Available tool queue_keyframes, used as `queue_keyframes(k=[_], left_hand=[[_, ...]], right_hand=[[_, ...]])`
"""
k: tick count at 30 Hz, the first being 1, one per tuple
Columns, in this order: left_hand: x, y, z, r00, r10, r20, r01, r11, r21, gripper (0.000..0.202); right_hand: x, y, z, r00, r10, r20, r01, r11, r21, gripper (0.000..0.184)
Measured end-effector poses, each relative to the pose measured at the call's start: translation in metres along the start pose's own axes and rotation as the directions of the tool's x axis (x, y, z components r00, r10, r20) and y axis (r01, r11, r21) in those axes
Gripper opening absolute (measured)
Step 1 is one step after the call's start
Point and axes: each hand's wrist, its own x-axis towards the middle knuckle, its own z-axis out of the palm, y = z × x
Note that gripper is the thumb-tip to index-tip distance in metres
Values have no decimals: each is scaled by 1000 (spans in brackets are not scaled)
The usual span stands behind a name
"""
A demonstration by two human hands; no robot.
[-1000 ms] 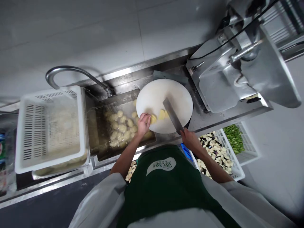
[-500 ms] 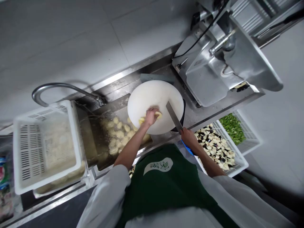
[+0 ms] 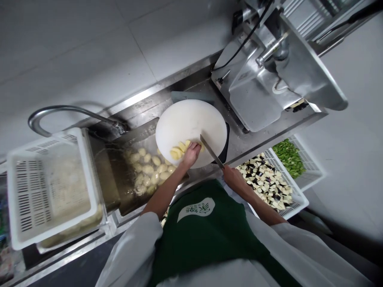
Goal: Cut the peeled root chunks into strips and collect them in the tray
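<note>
On the round white cutting board (image 3: 185,119), my left hand (image 3: 192,153) is closed over a piece of potato (image 3: 201,146), its fingers curled near the blade. My right hand (image 3: 231,177) grips the handle of a kitchen knife (image 3: 212,151), whose blade slants up and left over the board, close to the left fingertips. Several cut potato pieces (image 3: 178,150) lie just left of my left hand. Peeled potatoes (image 3: 149,169) sit in water in the sink to the left of the board.
A white basket (image 3: 86,171) stands over the sink's left end, below a curved faucet (image 3: 72,108). A metal slicing machine (image 3: 257,99) occupies the right of the counter. Baskets of diced eggplant (image 3: 269,183) and chopped greens (image 3: 289,157) are at the lower right.
The knife has moved in beside my left hand and the potato. Cut pieces now show left of that hand. The whole view has shifted slightly.
</note>
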Motion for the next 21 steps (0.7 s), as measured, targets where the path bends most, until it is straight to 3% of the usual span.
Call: queue_keyframes(k=[5,11,21], left_hand=[[3,-2,0,998,23,56,-24,999,22,36],[-2,-4,7,1000,2,1,-2,1000,-29,41],[-11,-5,13,998,-19,-63,17,999,-30,41]], right_hand=[[-14,-3,0,998,-55,-13,55,998,-9,25],[5,-12,-3,999,-35,30,35,999,20,24],[2,-11,-2,998,-51,30,52,998,-29,28]])
